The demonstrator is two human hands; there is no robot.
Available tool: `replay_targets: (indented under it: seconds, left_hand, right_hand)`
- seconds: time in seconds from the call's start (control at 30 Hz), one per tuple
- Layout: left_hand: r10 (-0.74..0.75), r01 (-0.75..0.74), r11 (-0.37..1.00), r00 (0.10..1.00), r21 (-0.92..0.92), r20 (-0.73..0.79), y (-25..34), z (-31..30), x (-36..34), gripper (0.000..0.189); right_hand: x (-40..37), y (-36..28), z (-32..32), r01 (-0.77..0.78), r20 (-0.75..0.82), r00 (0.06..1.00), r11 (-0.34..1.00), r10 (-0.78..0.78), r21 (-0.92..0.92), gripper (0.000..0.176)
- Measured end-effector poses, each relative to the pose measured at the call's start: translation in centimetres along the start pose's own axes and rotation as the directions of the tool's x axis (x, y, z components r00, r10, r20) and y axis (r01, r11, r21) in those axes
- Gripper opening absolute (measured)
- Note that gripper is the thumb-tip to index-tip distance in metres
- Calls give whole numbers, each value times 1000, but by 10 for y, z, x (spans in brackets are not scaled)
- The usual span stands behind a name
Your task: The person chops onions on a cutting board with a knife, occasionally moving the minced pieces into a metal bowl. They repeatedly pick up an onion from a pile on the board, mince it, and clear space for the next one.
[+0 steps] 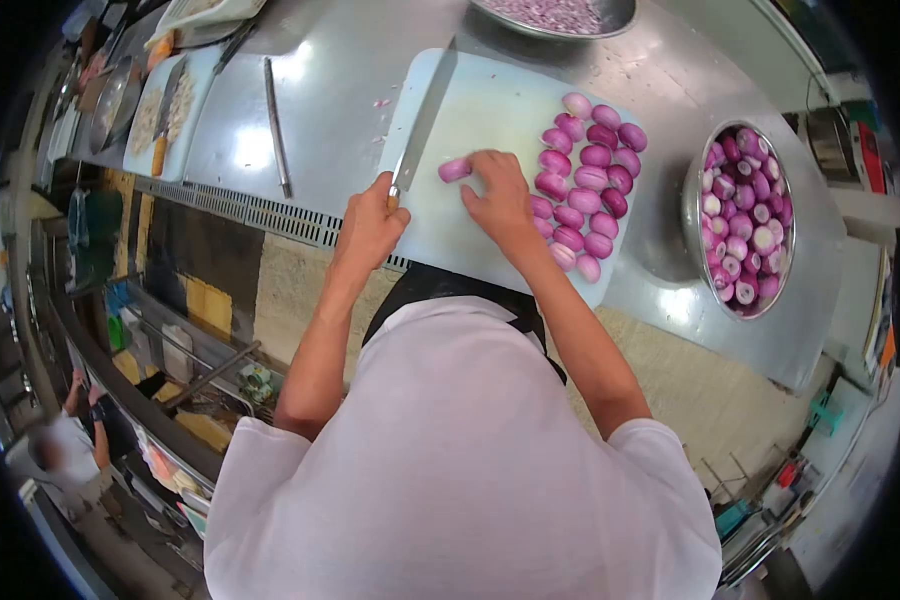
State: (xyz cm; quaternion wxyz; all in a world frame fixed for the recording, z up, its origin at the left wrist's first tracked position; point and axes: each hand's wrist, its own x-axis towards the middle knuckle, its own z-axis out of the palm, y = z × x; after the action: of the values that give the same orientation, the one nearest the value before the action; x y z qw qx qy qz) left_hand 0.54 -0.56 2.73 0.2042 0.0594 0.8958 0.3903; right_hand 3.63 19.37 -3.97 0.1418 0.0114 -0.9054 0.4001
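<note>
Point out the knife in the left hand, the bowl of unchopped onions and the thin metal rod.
Knife [428, 116]: head view, middle of the blade.
Bowl [690, 205]: head view, left side wall.
Metal rod [275, 128]: head view, mid-length.

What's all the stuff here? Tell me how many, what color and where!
Table: one, silver, under everything.
Big board: one, white, middle.
Onions: many, purple, right side of big board.
Onion piece: one, purple, by right hand.
Knife: one, silver, in left hand.
Oval bowl: one, silver, right, full of purple onions.
Chopped-onion bowl: one, silver, top.
Rod: one, silver, left.
Small board: one, white, far left; orange-handled knife on it.
Background clutter: too blurry to count.
Another person: one, white shirt, lower left.
Left hand, right hand: two, bare, at big board.
</note>
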Motion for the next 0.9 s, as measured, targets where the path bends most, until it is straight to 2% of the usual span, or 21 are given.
replay_targets:
  seconds: [0.17, 0.23, 0.27, 0.37, 0.43, 0.53, 0.6, 0.73, 0.83, 0.9]
  left_hand:
    - [59, -59, 998, 998, 1, 16, 2, 4, -17, 24]
    - [72, -73, 997, 997, 34, 16, 7, 4, -18, 24]
    - [67, -68, 997, 998, 36, 14, 10, 4, -18, 24]
    - [63, -64, 997, 998, 45, 20, 13, 2, -18, 24]
    - [60, -61, 997, 998, 47, 24, 14, 0, -19, 24]
    - [3, -5, 998, 999, 58, 35, 16, 0, -25, 24]
    - [39, -44, 998, 994, 45, 101, 19, 1, -27, 23]
    - [86, -91, 993, 994, 71, 65, 27, 1, -39, 24]
    - [103, -109, 991, 992, 72, 78, 32, 2, -42, 25]
    - [195, -199, 975, 979, 95, 54, 13, 22, -28, 26]
  right_hand:
    - [-11, -10, -3, 9, -2, 1000, 999, -9, 51, 32]
    - [-3, -22, 2, -122, -61, 990, 989, 127, 80, 33]
    - [1, -19, 5, -125, -63, 989, 989, 130, 81, 33]
    - [6, -10, 9, -58, -15, 998, 995, 59, 77, 27]
    - [5, -5, 3, 41, 203, 977, 994, -61, 105, 20]
    - [-6, -11, -5, 38, 165, 984, 981, -70, 189, 15]
    - [-11, -17, -7, 38, 142, 988, 986, -62, 163, 15]
    - [-15, -21, 0, 60, 40, 997, 994, -64, 95, 12]
    - [-17, -23, 0, 34, 62, 997, 998, -37, 55, 11]
    - [-19, -21, 2, 28, 63, 998, 999, -30, 42, 10]
